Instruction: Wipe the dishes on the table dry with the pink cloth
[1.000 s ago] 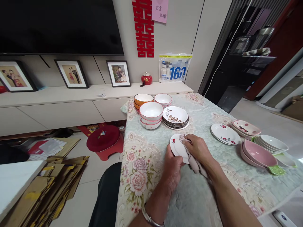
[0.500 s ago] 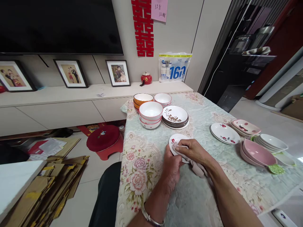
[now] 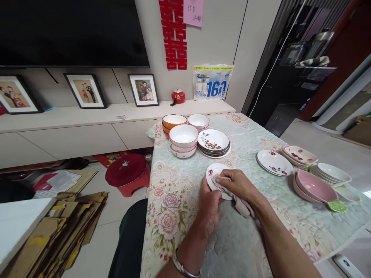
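Note:
A small white plate (image 3: pixel 215 169) with red flowers is tilted above the table, its lower edge gripped by my left hand (image 3: pixel 210 200), the thumb lying along the near rim. My right hand (image 3: pixel 238 185) is closed on a pale greyish-pink cloth (image 3: pixel 243 206) and presses it against the plate's face. Part of the cloth hangs below the right wrist. Beyond the plate stand white bowls with red rims (image 3: pixel 183 139) and a stack of plates with brown flowers (image 3: pixel 213 141).
Orange bowls (image 3: pixel 174 120) stand at the back left. To the right are red-flowered plates (image 3: pixel 275 162), pink bowls (image 3: pixel 315 186), small white bowls (image 3: pixel 333 173) and a spotted dish (image 3: pixel 300 153). A flowered cloth (image 3: pixel 171 193) covers the table. A red stool (image 3: pixel 126 170) and flattened cardboard (image 3: pixel 43 239) are leftward.
The view has shifted very slightly. My hands keep the same hold on the plate and the cloth, with hardly any visible movement.

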The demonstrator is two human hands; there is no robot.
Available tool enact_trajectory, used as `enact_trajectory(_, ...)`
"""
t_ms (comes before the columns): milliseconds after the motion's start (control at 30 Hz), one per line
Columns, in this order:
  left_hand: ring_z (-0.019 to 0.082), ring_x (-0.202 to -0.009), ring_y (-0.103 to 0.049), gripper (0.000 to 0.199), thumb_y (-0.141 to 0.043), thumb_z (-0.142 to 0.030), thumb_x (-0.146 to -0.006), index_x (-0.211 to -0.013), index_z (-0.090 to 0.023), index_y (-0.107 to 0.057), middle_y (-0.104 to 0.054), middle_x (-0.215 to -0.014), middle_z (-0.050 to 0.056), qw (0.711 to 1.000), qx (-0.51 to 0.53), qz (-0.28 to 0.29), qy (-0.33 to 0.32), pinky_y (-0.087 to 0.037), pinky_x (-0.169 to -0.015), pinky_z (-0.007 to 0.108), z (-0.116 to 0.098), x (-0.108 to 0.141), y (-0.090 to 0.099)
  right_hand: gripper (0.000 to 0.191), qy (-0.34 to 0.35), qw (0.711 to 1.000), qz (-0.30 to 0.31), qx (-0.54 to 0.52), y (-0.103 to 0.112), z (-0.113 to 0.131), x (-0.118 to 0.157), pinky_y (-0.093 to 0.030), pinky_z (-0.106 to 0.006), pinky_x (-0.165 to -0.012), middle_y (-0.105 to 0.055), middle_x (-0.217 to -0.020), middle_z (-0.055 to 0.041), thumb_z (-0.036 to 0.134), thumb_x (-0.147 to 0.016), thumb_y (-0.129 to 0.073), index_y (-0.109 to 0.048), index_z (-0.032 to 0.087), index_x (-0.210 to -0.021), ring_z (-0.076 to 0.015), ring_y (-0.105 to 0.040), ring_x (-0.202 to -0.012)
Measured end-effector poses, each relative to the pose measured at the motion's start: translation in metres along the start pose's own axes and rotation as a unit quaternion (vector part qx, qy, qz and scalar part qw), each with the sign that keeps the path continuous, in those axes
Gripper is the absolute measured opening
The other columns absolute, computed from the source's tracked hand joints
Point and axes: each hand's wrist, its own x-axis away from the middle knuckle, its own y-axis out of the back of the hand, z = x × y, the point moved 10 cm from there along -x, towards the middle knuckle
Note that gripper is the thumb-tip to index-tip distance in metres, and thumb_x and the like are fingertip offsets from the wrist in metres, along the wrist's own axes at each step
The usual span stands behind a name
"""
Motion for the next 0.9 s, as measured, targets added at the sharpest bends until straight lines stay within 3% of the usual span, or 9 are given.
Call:
enact_trajectory(200, 0.020, -0.082, -0.064, 0.071, -0.048, -0.005, -0.045, -0.113, -0.019, -0.061, -0.070, -0.098, 0.005, 1.000, -0.012, -0.009, -0.019, -0.049, -0.063, 0.024, -0.002, -0.001, 0.004, 0.032, 0.009, 0.999, 0.024, -0.042, -0.003, 0.006, 0.002, -0.031, -0.022, -0.054, -0.050, -0.060, 0.0046, 0.042, -0.083, -0.059, -0.059, 0.018, -0.063, -0.0114, -0.043, -0.060)
enact_trajectory(433, 0.020, -0.082, -0.064, 0.062, -0.058, -0.005, -0.050, -0.110, -0.021, -0.062, -0.070, -0.090, 0.002, 0.997, -0.037, -0.037, -0.065, -0.050, -0.068, 0.026, -0.006, -0.005, 0.014, 0.047, -0.013, 0.988, 0.073, -0.136, -0.010, 0.014, 0.006, -0.028, -0.024, -0.050, -0.039, -0.059, 0.0037, 0.055, -0.088, -0.047, -0.044, 0.019, -0.057, -0.0109, -0.036, -0.057)
enact_trajectory(533, 0.021, -0.085, -0.065, 0.059, -0.059, -0.006, -0.051, -0.108, -0.021, -0.061, -0.070, -0.090, 0.002, 0.994, -0.031, -0.063, -0.082, -0.051, -0.071, 0.028, -0.010, -0.007, 0.019, 0.044, -0.035, 0.990, 0.042, -0.127, -0.006, 0.005, 0.004, -0.027, -0.024, -0.051, -0.042, -0.059, 0.0036, 0.054, -0.087, -0.050, -0.046, 0.019, -0.059, -0.0111, -0.037, -0.057)
enact_trajectory(733, 0.019, -0.084, -0.065, 0.064, -0.053, -0.003, -0.048, -0.110, -0.021, -0.058, -0.069, -0.098, 0.004, 0.991, 0.010, -0.096, -0.094, -0.052, -0.073, 0.029, -0.016, -0.006, 0.027, 0.038, -0.044, 0.995, -0.092, 0.012, 0.017, -0.012, -0.002, -0.033, -0.025, -0.055, -0.053, -0.060, 0.0018, 0.050, -0.085, -0.054, -0.053, 0.020, -0.062, -0.0139, -0.047, -0.061)
enact_trajectory(900, 0.018, -0.082, -0.064, 0.063, -0.051, -0.002, -0.047, -0.107, -0.021, -0.055, -0.068, -0.096, 0.003, 0.990, 0.044, -0.109, -0.081, -0.053, -0.069, 0.028, -0.018, -0.003, 0.027, 0.037, -0.076, 0.990, -0.112, 0.035, 0.021, -0.020, -0.002, -0.038, -0.027, -0.061, -0.064, -0.071, -0.0014, 0.051, -0.089, -0.048, -0.063, 0.020, -0.075, -0.0176, -0.056, -0.069)
